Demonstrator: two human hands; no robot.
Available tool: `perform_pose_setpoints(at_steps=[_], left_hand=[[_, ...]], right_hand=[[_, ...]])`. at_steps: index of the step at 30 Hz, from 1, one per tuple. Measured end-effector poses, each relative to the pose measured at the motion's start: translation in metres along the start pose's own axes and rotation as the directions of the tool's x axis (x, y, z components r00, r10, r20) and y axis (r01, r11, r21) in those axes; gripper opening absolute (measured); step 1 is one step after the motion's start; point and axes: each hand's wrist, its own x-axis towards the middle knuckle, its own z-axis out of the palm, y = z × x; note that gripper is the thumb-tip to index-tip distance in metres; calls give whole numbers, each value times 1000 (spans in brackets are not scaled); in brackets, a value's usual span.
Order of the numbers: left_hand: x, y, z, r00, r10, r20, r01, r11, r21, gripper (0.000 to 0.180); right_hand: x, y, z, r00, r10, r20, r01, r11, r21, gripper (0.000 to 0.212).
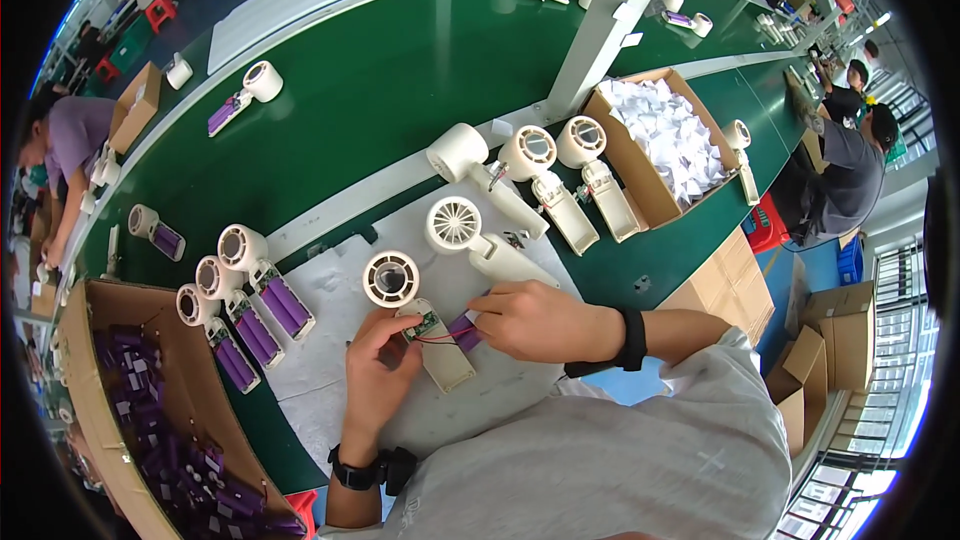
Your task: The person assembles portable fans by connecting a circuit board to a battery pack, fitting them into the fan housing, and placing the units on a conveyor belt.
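Note:
In front of me a cream handheld fan (390, 279) lies on the white work sheet, its handle shell (448, 368) opened upward. My left hand (376, 365) pinches a small green circuit board (424, 322) between thumb and index finger at the handle's upper end. Thin red and dark wires (438, 337) run from the board toward a purple battery pack (465, 331). My right hand (535, 322) grips that pack beside the handle; its fingers hide part of it. Just beyond lies another fan (454, 225), with its handle pointing toward my right hand.
At left, three fans with purple batteries (282, 307) stand beside a carton of purple battery packs (165, 410). Several open-handled fans (565, 210) lie ahead, near a box of white paper pieces (665, 135). A metal post (605, 35) rises behind. Other people work at both sides.

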Motion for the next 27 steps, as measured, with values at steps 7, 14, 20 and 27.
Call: perform_pose_setpoints(at_steps=[7, 14, 20, 27], left_hand=[[1, -1, 0, 1000, -2, 13, 2, 1000, -12, 36], [0, -1, -1, 1000, 1, 16, -1, 1000, 1, 35], [0, -2, -1, 1000, -14, 11, 14, 1000, -4, 35], [1, 0, 2, 998, -20, -58, 17, 998, -62, 31]], right_hand=[[-4, 3, 12, 995, 7, -104, -6, 1000, 12, 12], [-6, 1, 19, 993, 20, -112, -18, 1000, 17, 16], [-4, -3, 25, 991, 23, -130, -31, 998, -60, 18], [-5, -3, 23, 985, 90, -148, -94, 995, -16, 16]])
